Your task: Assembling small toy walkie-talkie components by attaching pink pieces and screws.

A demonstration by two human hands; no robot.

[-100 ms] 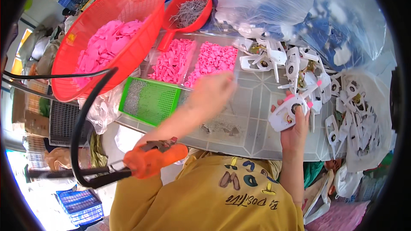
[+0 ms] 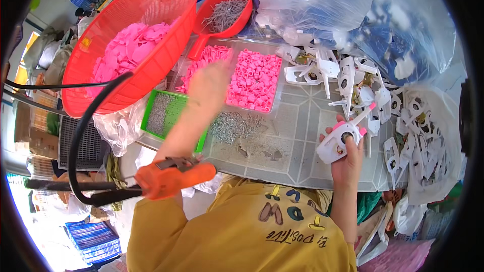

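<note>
The person's right hand (image 2: pixel 347 163) gripped a white plastic toy body (image 2: pixel 337 145) with pink trim, held up over the near edge of the tiled worktable (image 2: pixel 297 121). The left hand (image 2: pixel 210 84) hung blurred over the tray of long pink pieces (image 2: pixel 201 65) toward the table's far edge; whether it was open or pinching something I could not tell. Beside that tray lay the tray of short pink tubes (image 2: pixel 254 80), and loose screws (image 2: pixel 234 123) lay mid-table. By my judgement this piece was only partly assembled, and many white shells (image 2: pixel 353 78) waited heaped at the right edge, so much work remained.
</note>
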